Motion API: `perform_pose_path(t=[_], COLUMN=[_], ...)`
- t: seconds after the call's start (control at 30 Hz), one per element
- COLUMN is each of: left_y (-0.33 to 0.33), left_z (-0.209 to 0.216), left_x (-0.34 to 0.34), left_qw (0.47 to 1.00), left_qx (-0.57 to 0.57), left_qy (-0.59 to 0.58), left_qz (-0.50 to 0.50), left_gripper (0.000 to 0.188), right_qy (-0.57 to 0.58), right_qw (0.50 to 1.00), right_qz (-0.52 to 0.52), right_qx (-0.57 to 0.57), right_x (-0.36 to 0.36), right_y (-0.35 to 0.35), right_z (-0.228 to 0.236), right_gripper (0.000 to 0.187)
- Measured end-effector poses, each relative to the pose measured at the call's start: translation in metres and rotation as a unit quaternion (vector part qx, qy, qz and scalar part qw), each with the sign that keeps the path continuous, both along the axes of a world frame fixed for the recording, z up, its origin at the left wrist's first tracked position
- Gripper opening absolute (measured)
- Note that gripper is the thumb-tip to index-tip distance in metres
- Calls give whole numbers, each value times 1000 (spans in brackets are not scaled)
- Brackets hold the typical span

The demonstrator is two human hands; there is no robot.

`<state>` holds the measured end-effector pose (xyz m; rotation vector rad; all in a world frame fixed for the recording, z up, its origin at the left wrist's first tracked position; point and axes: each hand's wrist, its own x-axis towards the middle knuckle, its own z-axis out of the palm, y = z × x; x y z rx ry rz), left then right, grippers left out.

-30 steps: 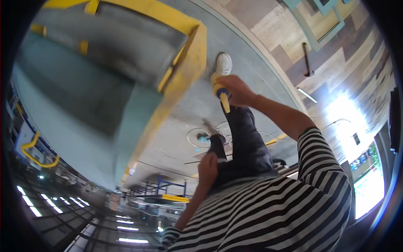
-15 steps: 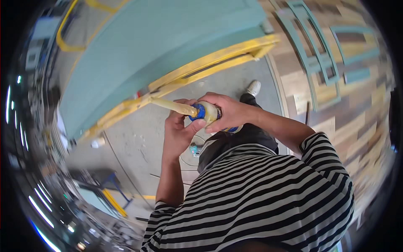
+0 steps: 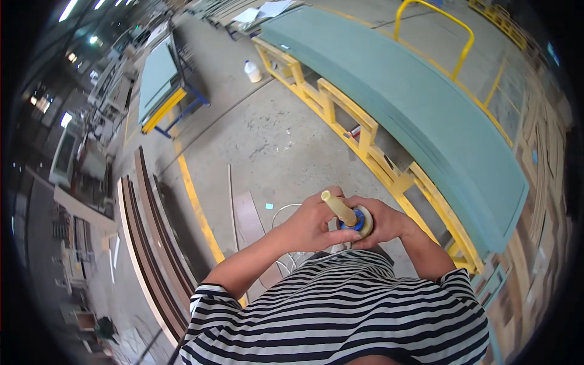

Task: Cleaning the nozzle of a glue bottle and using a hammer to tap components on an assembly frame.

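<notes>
Okay, far left: dim workshop with machinery (image 3: 85,152) and overhead lights (image 3: 68,10), details too small to tell. Next, long brown strips (image 3: 137,237) lying side by side on the floor. Beyond, blue-legged table (image 3: 158,76), pale green top, yellow near edge. Then yellow floor line (image 3: 193,204), running up past the strips toward that table. Just right, thin pale strip (image 3: 231,201) and pinkish board (image 3: 248,213). Farther off, white jug (image 3: 252,73) with blue cap, standing near the frame's far end. Grey concrete floor (image 3: 277,143), scuffed and specked; widest room for moving between floor line and yellow frame. Pale cable (image 3: 278,212) looping near the body.

Centre, before the striped shirt (image 3: 340,298): left hand (image 3: 310,222) curled round the blue collar (image 3: 361,218), thumb on near side. Bottle (image 3: 368,222) between both hands, cream nozzle (image 3: 338,207) angled up and left. Right hand (image 3: 386,219) cupped round the right side, fingers bent; hidden fingertips impossible to tell.

Right: yellow frame (image 3: 368,137) running diagonally, near end just beside right forearm (image 3: 426,246), tight there. On top, long green panel (image 3: 426,91), rounded-looking outer edge. Past that, yellow handrail (image 3: 463,58); far right, wooden strips (image 3: 538,176).
</notes>
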<state>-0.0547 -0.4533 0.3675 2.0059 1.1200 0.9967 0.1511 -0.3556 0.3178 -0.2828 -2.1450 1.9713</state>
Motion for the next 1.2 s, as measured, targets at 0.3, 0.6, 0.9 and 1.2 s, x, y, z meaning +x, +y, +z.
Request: perform_pose_path(t=[0.3, 0.6, 0.9, 1.2], left_y=[71, 205, 254, 324], left_z=[19, 50, 32, 62], left_x=[-95, -215, -385, -624], left_qw=[986, 980, 965, 630], left_qx=[115, 122, 11, 469], left_qy=[46, 137, -22, 589], left_qz=[112, 74, 262, 191], left_gripper=[53, 57, 59, 36], right_qy=[98, 157, 45, -10], right_qw=[991, 984, 999, 994], right_qz=[1, -65, -7, 51], right_qx=[89, 61, 2, -94], right_x=[-123, -239, -410, -659], right_y=[91, 209, 308, 390], right_z=[9, 35, 38, 62], right_gripper=[64, 65, 62, 40])
